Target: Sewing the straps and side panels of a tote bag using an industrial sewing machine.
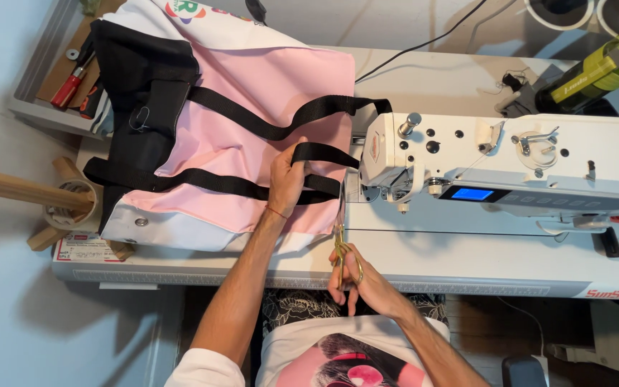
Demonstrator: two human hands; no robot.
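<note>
White sewing table carries everything; a white industrial sewing machine with a blue screen lies along its right half, needle end near the middle. A pink fabric bag with black webbing straps and white trim covers the left half, its right edge up against the needle end and its far side hanging over the back left corner.

Left hand lies on the bag near its right edge, fingers closed around a loop of black webbing strap, pinning it flat. Right hand sits at the front edge of the table, fingers through the loops of gold-handled scissors. The blades point away from the body towards the bag's right edge beside the presser foot; cannot tell how far apart the blades are.

To cut well here, judging from the layout: keep the strap taut with the left hand, slide only the blade tips in, stay clear of the pink cloth and the left fingers.

Small stuff: wooden spool holder at the left edge, green bottle beyond the back right corner.
</note>
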